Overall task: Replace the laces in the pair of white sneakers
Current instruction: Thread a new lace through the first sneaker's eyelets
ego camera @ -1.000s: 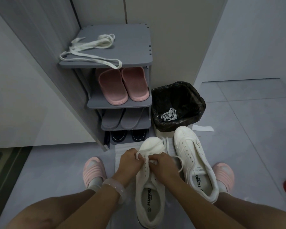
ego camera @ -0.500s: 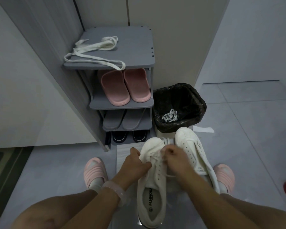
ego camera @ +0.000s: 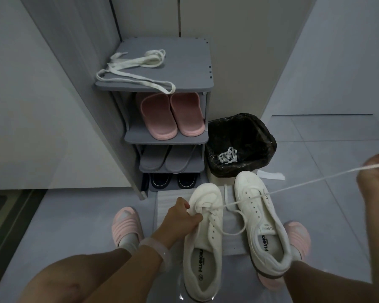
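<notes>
while the right hand (ego camera: 374,171) hauls the lace (ego camera: 311,180) out wide to the right edge of view, fingers curled tight around it, the left hand (ego camera: 179,219) pins the left sneaker (ego camera: 202,243) near its toe, thumb and fingers pinching around the lowest eyelets. that sneaker sits on a pale mat (ego camera: 169,202) on the floor, at the mat's left half, just in front of the shoe rack (ego camera: 184,51). its long axis runs near to far, toe pointing away toward the rack, heel opening toward the person, leaning slightly rightward at the toe. the right sneaker (ego camera: 260,217) lies just beside it, toe also away but angled a touch leftward, and it looks unlaced.

now the risk: the taut lace crosses straight over the right sneaker's toe area, so a harder pull could drag or tip that shoe. if the left hand's pinch slips, the whole left sneaker may slide or swing toward the pull. pull too far and one end could run short, leaving uneven lengths, or the free loop lying between the two shoes could snag. the right hand is blurred, so exactly how it grips is hard to call.

spare laces (ego camera: 136,68) wait on the rack's top shelf; an old lace (ego camera: 228,155) sits in the bin (ego camera: 260,132).
</notes>
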`<control>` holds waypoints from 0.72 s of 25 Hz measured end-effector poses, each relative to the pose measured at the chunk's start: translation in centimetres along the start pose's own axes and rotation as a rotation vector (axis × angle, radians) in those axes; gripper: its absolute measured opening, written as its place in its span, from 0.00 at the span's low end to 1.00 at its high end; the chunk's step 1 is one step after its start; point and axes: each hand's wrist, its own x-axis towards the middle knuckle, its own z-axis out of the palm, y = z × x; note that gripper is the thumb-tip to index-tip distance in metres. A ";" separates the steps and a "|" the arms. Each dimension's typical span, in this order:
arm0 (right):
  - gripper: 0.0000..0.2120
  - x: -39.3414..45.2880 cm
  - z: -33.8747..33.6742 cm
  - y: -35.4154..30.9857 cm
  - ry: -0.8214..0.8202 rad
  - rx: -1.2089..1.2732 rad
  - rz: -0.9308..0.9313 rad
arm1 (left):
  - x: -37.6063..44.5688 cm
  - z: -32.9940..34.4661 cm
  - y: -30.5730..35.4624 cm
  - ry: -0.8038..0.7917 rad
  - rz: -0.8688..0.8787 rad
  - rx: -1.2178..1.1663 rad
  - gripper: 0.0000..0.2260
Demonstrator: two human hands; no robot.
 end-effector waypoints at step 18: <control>0.09 -16.7 16.4 11.6 -0.680 -1.539 -0.519 | 2.0 0.4 0.1 0.205 0.205 0.294 0.10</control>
